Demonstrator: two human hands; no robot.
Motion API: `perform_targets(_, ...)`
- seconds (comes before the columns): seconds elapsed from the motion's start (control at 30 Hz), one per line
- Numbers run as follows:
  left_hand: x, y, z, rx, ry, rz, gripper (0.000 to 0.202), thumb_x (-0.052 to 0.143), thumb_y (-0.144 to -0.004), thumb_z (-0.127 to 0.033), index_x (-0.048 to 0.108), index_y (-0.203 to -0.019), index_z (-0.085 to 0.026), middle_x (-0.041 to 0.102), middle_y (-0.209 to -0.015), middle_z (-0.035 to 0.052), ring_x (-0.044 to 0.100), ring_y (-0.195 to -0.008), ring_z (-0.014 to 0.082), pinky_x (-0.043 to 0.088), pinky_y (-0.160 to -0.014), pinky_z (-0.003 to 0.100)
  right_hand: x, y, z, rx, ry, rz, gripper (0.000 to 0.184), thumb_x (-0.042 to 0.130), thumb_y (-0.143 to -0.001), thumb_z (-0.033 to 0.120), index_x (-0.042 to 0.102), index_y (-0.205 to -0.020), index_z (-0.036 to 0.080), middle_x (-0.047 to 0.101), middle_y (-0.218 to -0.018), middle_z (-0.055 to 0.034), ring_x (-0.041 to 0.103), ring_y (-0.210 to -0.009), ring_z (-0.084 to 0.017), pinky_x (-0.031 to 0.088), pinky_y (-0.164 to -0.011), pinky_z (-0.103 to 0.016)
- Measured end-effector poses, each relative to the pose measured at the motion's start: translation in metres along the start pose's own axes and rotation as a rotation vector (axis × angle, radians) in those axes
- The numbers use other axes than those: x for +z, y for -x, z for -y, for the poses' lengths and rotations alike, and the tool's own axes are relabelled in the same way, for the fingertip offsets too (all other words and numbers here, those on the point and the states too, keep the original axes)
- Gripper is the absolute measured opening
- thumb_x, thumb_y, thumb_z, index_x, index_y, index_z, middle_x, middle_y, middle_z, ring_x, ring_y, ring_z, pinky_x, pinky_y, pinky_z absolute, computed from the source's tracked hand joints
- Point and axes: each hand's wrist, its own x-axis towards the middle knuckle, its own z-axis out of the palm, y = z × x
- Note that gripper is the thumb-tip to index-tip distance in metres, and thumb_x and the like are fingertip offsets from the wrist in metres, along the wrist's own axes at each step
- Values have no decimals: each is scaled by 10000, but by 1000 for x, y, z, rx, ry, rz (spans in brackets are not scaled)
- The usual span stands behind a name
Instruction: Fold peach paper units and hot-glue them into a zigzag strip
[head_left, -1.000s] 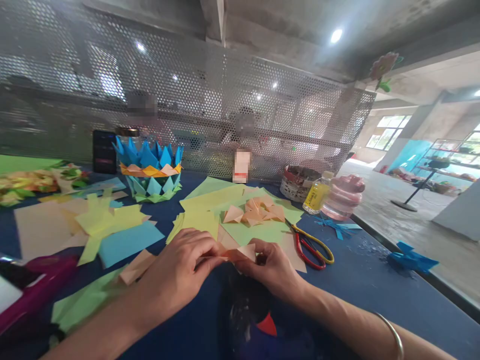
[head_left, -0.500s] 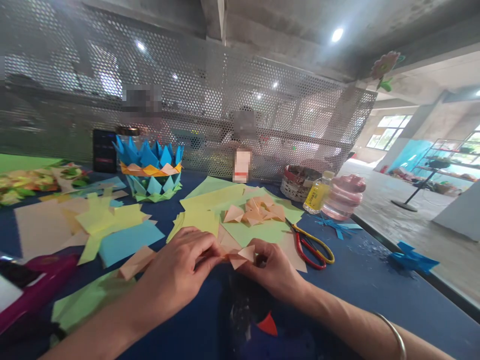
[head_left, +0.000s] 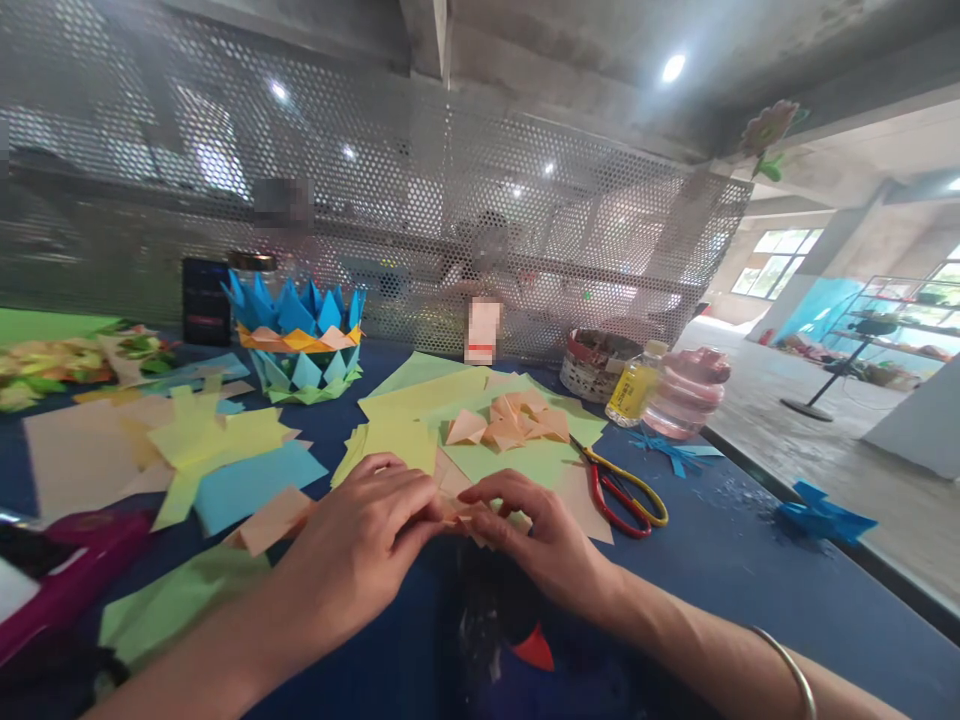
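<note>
Overall, the blue desk carries yellow and green sheets, with a tiered paper basket to their left; the left hand and right hand sit close together before the sheets, red-and-yellow scissors right of them; a peach paper fold lies between the hands, pinched by the left fingers, though whether the right fingers, curled over its end, grip it I cannot tell

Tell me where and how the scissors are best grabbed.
Likely by the red handle and yellow handle, coming from the near right with the right hand: both face that way, mostly over the blue table, while the blades point away over the green paper.
</note>
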Motion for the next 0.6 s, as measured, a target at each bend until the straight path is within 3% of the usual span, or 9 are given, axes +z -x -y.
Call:
perform_targets(0.13, 1, 0, 2, 0, 29, -1, 136, 519, -944, -171, 564, -826, -225, 634, -765, -42, 582, -746, 161, 375, -815, 354, 3, 0, 2, -97, 63, 34, 223, 555, -937, 320, 767, -946, 249, 715, -923, -49, 635, -906, -195, 468, -817, -300)
perform_targets(0.3, 2, -1, 2, -51, 17, 4, 143, 525, -944, -186, 563, -812, -227, 643, -782, -39, 587, -783, 177, 365, -824, 364, 2, 0, 1, -108, 110, 50, 256, 526, -952, 313, 772, -970, 243, 727, -904, -58, 648, -874, -195, 473, -789, -293)
perform_targets(0.47, 2, 0, 0, -77, -5, 21, 137, 520, -940, -202, 565, -812, -220, 634, -787, -21, 563, -806, 201, 374, -787, 369, 5, -1, -2, -41, 133, -39, 200, 598, -903, 320, 731, -1003, 209, 725, -832, -43, 645, -761, -180, 470, -700, -277)
perform_targets(0.6, 1, 0, -2, -102, -17, 20, 155, 509, -947, -210, 562, -802, -214, 629, -787, -17, 550, -808, 207, 375, -783, 374, 7, 0, 0, 42, 183, -88, 162, 623, -875, 325, 679, -803, 191, 681, -700, -9, 598, -642, -150, 436, -600, -249)
